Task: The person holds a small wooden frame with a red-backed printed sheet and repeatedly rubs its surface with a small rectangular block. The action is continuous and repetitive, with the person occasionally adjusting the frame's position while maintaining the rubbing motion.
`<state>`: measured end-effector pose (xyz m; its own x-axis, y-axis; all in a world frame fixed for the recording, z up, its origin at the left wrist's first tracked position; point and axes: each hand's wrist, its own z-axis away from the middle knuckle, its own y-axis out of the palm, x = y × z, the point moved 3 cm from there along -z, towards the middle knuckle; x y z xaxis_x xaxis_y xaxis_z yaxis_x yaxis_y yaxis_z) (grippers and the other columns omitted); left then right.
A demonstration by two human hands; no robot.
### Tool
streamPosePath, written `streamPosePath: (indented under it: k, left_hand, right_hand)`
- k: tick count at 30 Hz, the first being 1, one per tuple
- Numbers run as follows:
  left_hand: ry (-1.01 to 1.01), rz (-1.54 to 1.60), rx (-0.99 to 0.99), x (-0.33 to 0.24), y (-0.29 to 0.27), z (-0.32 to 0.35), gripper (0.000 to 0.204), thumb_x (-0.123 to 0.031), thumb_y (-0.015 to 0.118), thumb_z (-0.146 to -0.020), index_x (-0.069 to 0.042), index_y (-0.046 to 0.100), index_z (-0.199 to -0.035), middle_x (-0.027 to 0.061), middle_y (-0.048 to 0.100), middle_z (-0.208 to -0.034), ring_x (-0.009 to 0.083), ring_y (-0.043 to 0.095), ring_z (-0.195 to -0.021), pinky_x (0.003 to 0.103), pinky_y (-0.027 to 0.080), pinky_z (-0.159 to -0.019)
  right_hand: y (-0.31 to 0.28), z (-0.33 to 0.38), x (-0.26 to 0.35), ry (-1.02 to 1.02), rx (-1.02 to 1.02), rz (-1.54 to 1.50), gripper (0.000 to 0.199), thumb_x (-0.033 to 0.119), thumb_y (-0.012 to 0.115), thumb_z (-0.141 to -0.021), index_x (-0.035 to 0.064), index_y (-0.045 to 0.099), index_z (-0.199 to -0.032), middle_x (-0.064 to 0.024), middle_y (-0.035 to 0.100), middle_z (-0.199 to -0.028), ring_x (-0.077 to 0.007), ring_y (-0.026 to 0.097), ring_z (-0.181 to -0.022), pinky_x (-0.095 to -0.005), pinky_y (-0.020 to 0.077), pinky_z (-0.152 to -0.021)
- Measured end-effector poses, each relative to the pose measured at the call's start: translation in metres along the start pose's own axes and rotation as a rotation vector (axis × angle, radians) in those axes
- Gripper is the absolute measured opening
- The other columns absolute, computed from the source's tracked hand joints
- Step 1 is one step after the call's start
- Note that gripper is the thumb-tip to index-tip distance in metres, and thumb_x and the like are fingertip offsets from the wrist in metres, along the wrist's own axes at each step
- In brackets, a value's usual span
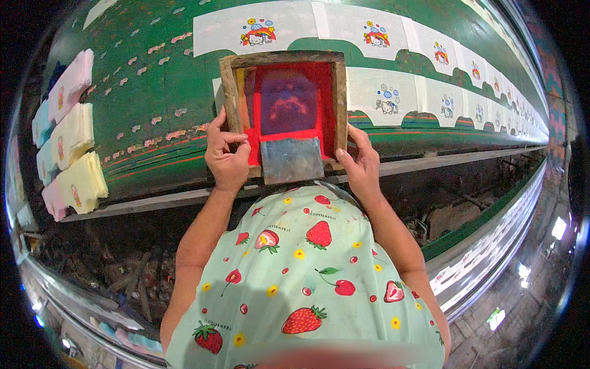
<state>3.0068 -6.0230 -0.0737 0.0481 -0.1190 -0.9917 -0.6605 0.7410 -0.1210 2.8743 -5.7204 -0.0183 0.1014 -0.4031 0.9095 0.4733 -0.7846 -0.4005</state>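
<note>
Frame (340, 101) of wood gripped from both sides, red ink spread within

Resting at the green table (157, 80), near its close edge, the frame sits between the person's two hands. The left hand (227, 155) grasps its lower left side, the thumb bent inward at the bar and a finger reaching up along the outside. The right hand (361, 161) grasps the lower right corner, thumb on the near face and fingers along the outer side. Inside the frame, bright red ink (286, 134) borders a dark purple mesh panel (287, 98) with a faint reddish pattern showing in it. A flat grey-blue slab (292, 160) leans over the frame's near bar; neither hand is on it.

To the right of the frame runs a row of white cloth pieces (367, 84) printed with blue motifs and dark outlines. Beyond the frame, another row of white panels (215, 32) carries full-colour cartoon prints with rainbows. Well to the left of the frame lie stacks of folded cloth (78, 132) in pink, cream, yellow and blue. On the near side of the frame is the person's mint-green garment (283, 258), patterned with strawberries and small yellow flowers.
</note>
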Motion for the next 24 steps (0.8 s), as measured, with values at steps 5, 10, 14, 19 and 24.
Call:
streamPosePath:
  k: [5, 10, 14, 19, 24]
  left_hand:
    - [-0.002, -0.059, 0.004, 0.007, 0.003, -0.002, 0.015, 0.011, 0.075, -0.084, -0.002, 0.074, -0.093, 0.0292, 0.058, -0.167, 0.0279, 0.062, -0.149, 0.041, 0.044, -0.125]
    - [-0.038, 0.002, -0.002, 0.007, 0.008, -0.003, 0.015, 0.011, 0.076, -0.084, -0.002, 0.072, -0.09, 0.0326, 0.056, -0.169, 0.0303, 0.062, -0.15, 0.042, 0.043, -0.126]
    - [-0.021, -0.023, -0.006, 0.005, 0.008, -0.005, 0.014, 0.01, 0.076, -0.084, -0.002, 0.072, -0.09, 0.034, 0.055, -0.169, 0.0322, 0.06, -0.154, 0.043, 0.042, -0.127]
    - [0.02, -0.038, 0.001, 0.004, 0.009, -0.007, 0.014, 0.01, 0.076, -0.084, -0.002, 0.073, -0.09, 0.0349, 0.056, -0.167, 0.0321, 0.059, -0.154, 0.041, 0.044, -0.125]
    - [-0.066, 0.007, 0.018, 0.007, 0.008, -0.007, 0.014, 0.01, 0.075, -0.084, -0.002, 0.073, -0.09, 0.0346, 0.055, -0.169, 0.0295, 0.063, -0.15, 0.038, 0.048, -0.121]
  right_hand:
    - [0.0, -0.009, -0.005, -0.025, -0.01, 0.06, 0.058, 0.009, 0.074, -0.103, -0.0036, 0.061, -0.158, -0.0142, 0.066, -0.148, -0.0224, 0.065, -0.135, -0.0401, 0.0513, -0.119]
    - [0.001, -0.011, -0.006, -0.031, -0.048, 0.044, 0.06, 0.007, 0.077, -0.096, -0.0011, 0.064, -0.155, -0.0189, 0.069, -0.144, -0.0313, 0.066, -0.137, -0.0426, 0.0474, -0.122]
    - [0.001, -0.009, -0.005, -0.032, -0.058, 0.059, 0.061, 0.006, 0.077, -0.097, -0.0008, 0.063, -0.156, -0.0194, 0.069, -0.145, -0.0305, 0.066, -0.137, -0.0424, 0.0472, -0.123]
    - [0.0, -0.006, 0.001, -0.083, -0.098, 0.16, 0.059, 0.006, 0.078, -0.097, 0.0001, 0.064, -0.154, -0.0213, 0.068, -0.147, -0.0357, 0.066, -0.138, -0.0454, 0.0487, -0.122]
    - [0.0, 0.01, 0.036, -0.4, -0.108, 0.487, 0.052, 0.011, 0.087, -0.092, 0.0036, 0.073, -0.141, -0.0192, 0.07, -0.145, -0.0412, 0.067, -0.135, -0.0513, 0.0536, -0.116]
